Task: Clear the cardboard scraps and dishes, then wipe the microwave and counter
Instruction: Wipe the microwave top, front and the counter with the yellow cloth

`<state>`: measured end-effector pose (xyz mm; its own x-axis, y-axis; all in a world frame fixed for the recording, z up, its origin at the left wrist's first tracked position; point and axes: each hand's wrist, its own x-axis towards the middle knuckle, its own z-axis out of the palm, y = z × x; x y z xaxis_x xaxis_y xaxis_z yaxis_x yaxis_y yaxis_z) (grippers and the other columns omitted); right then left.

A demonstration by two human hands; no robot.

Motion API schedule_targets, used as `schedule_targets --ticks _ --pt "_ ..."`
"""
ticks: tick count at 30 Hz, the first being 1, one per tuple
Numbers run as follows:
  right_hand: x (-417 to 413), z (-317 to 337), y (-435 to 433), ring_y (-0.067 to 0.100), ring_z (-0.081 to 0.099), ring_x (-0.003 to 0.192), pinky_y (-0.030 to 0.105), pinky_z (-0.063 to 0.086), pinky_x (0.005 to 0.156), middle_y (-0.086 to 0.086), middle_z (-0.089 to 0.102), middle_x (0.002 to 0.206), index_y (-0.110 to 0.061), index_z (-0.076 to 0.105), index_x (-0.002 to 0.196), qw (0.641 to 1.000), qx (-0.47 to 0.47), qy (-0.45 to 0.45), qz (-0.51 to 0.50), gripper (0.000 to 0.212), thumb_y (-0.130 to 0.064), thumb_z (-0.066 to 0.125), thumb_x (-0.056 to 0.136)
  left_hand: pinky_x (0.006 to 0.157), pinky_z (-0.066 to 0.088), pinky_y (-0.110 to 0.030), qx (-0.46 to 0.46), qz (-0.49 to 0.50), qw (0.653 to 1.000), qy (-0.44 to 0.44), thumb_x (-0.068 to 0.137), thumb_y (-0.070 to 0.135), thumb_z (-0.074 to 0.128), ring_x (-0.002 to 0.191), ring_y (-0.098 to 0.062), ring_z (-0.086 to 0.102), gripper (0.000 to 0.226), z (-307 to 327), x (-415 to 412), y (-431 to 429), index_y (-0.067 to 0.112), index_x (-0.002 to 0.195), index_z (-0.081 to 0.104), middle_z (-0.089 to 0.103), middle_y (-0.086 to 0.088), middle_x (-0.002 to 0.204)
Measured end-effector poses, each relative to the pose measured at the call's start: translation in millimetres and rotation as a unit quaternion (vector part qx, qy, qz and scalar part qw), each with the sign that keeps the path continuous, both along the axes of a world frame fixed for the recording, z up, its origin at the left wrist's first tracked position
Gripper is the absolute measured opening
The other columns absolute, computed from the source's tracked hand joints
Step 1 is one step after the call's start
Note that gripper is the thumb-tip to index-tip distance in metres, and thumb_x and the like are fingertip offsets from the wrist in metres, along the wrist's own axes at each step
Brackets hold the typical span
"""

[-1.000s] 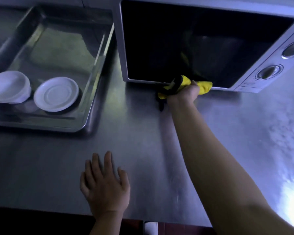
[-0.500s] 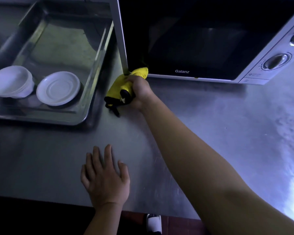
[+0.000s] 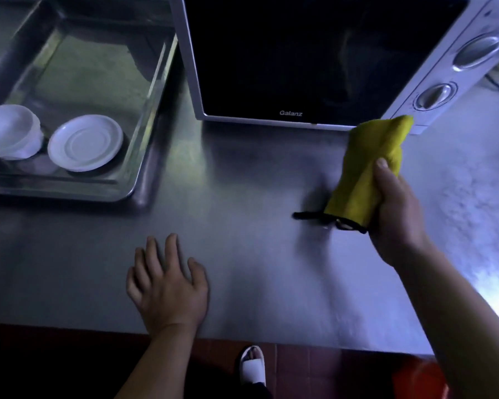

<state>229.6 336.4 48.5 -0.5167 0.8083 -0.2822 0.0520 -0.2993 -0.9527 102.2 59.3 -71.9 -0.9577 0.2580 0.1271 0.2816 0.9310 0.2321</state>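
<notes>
At far left, rectangular steel tray [image 3: 69, 194] holds stacked white bowls [image 3: 9, 131], round ridged saucer [image 3: 85, 142]. Left hand [image 3: 167, 286] flat, fingers spread, on brushed stainless counter [image 3: 242, 220]. Glossy black-doored Galanz microwave [image 3: 314, 53] behind. Right hand [image 3: 398, 214] clutches bunched yellow cloth [image 3: 366, 168], black-trimmed, tip by microwave's lower right corner.

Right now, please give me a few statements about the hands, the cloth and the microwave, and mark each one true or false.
1. The right hand grips the yellow cloth. True.
2. The left hand holds a cup. False: it rests flat on the counter, holding nothing.
3. The microwave door stands open. False: it is shut.
4. A white plate lies in the metal tray. True.
</notes>
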Motion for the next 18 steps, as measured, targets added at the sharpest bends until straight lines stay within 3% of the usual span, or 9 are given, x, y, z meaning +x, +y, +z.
schedule_targets --ticks 2,3,4,5,6,9,13,18 --pt "-3.7 -7.1 15.5 0.006 0.057 0.092 0.036 0.046 0.084 -0.013 0.062 0.093 -0.021 0.061 0.109 0.97 0.211 -0.118 0.019 0.044 -0.057 0.045 0.089 0.111 0.024 -0.053 0.004 -0.001 1.0 0.003 0.083 0.038 0.048 0.139 -0.037 0.037 0.059 0.3 0.5 -0.6 0.02 0.139 0.052 0.044 -0.016 0.15" --pt "-7.7 -16.3 23.2 0.012 0.055 0.108 0.042 0.042 0.097 -0.008 0.062 0.107 -0.021 0.059 0.116 0.935 0.294 -0.19 0.053 0.053 -0.062 0.039 0.088 0.11 0.025 -0.053 0.004 -0.002 1.0 0.008 0.083 0.037 0.049 0.139 -0.038 0.038 0.059 0.5 0.5 -1.1 0.02 0.139 0.053 0.045 -0.017 0.149" --pt "-13.1 -26.8 29.6 0.017 0.043 0.132 0.05 0.029 0.112 -0.007 0.056 0.133 -0.027 0.056 0.13 0.891 0.349 -0.272 0.101 0.063 -0.067 0.032 0.088 0.11 0.025 -0.053 0.004 -0.002 1.0 0.016 0.083 0.037 0.049 0.138 -0.039 0.038 0.058 0.2 0.5 -1.2 0.019 0.138 0.054 0.045 -0.017 0.148" --pt "-18.6 -39.0 34.0 0.018 0.021 0.149 0.054 0.013 0.119 -0.01 0.038 0.156 -0.037 0.046 0.144 0.845 0.373 -0.352 0.151 0.07 -0.073 0.028 0.087 0.109 0.026 -0.053 0.003 -0.002 1.0 0.024 0.083 0.036 0.05 0.137 -0.039 0.04 0.058 -0.3 0.5 -1.1 0.018 0.138 0.055 0.046 -0.018 0.148" --pt "-24.4 -52.4 35.9 0.018 0.003 0.154 0.056 0.002 0.12 -0.012 0.017 0.166 -0.044 0.032 0.151 0.81 0.369 -0.413 0.195 0.075 -0.079 0.027 0.085 0.109 0.027 -0.053 0.002 -0.002 1.0 0.031 0.083 0.036 0.05 0.136 -0.039 0.04 0.057 -1.0 0.6 -0.9 0.018 0.137 0.055 0.047 -0.018 0.147" --pt "-42.9 -92.2 31.2 0.024 -0.014 0.154 0.062 -0.009 0.117 -0.006 -0.008 0.168 -0.052 0.005 0.155 0.731 0.387 -0.511 0.233 0.087 -0.09 0.027 0.081 0.109 0.026 -0.053 -0.006 0.0 0.999 0.037 0.083 0.037 0.048 0.136 -0.039 0.041 0.059 -4.1 -0.1 -0.3 0.019 0.138 0.055 0.047 -0.018 0.147" --pt "-79.4 -107.8 26.7 0.032 -0.02 0.152 0.068 -0.01 0.114 0.0 -0.016 0.167 -0.051 -0.009 0.154 0.716 0.386 -0.549 0.191 0.09 -0.093 0.013 0.077 0.11 0.026 -0.052 -0.018 0.002 0.999 0.037 0.083 0.04 0.046 0.138 -0.038 0.039 0.059 -5.8 -1.3 0.4 0.021 0.139 0.053 0.046 -0.016 0.148" --pt "-145.7 -108.5 -6.4 0.039 -0.026 0.149 0.073 -0.012 0.109 0.003 -0.023 0.166 -0.05 -0.016 0.152 0.688 0.403 -0.545 0.258 0.085 -0.088 0.011 0.081 0.113 0.027 -0.053 -0.019 0.0 1.0 0.023 0.084 0.04 0.049 0.141 -0.036 0.037 0.059 -3.9 -1.4 -1.1 0.023 0.141 0.053 0.044 -0.014 0.151"
